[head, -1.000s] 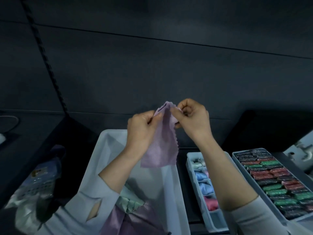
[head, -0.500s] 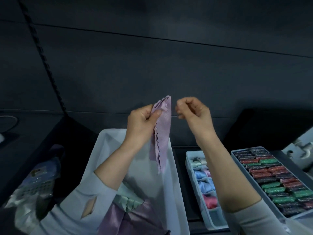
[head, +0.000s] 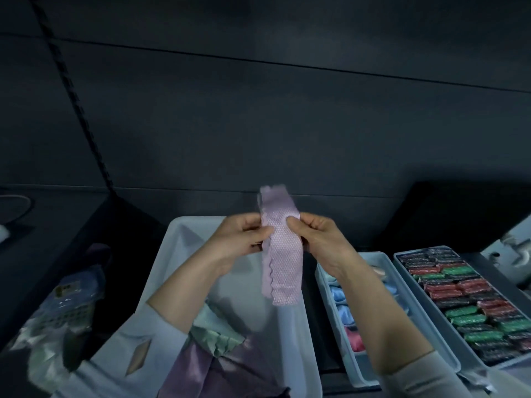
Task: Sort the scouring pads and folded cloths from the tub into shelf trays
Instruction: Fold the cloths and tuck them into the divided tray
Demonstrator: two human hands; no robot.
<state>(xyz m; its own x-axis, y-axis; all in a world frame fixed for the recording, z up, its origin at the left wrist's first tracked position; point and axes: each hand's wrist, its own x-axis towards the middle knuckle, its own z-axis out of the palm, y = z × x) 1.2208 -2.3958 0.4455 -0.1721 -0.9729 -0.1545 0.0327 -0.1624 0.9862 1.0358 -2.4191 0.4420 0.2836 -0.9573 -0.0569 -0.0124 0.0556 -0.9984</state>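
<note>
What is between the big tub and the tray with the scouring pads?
In the head view, a narrow tray of folded cloths lies between the tub and the scouring pad tray.

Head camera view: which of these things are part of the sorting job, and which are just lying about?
Part of the job:
- lilac cloth, pinched by left hand and right hand
- tub with loose cloths
- narrow tray of folded cloths
- tray of scouring pads

Lying about:
- plastic packets, left of the tub
- white cable
</note>
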